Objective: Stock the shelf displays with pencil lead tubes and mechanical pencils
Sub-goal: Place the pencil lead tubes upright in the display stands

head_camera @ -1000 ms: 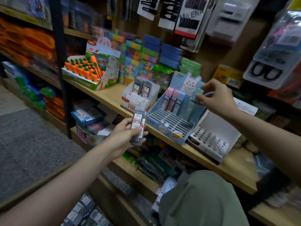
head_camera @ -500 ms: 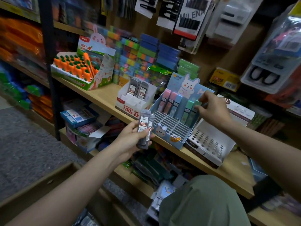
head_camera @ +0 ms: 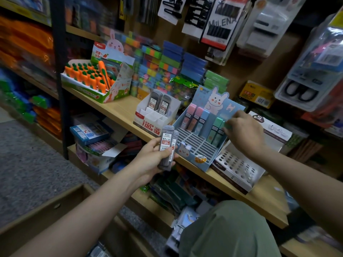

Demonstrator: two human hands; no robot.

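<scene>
Left grip (head_camera: 154,156) clenching grey lead tubes (head_camera: 167,145) before shelf edge (head_camera: 187,165); right grip (head_camera: 241,131) pinching green tube (head_camera: 227,127) over blue display (head_camera: 196,145), open slots below.

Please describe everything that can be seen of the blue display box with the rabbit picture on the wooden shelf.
The blue display box looks like printed cardboard. Its upright back panel shows a white cartoon rabbit, and its low front wall a smaller rabbit face and an orange sticker. The sloped floor is a grid of narrow slots, mostly unfilled. Pastel lead tubes in pink, blue and green stand in the back row. It sits on the wooden shelf, between a white lead box and a white perforated tray. The right hand pinches a green tube at its right end.
</scene>
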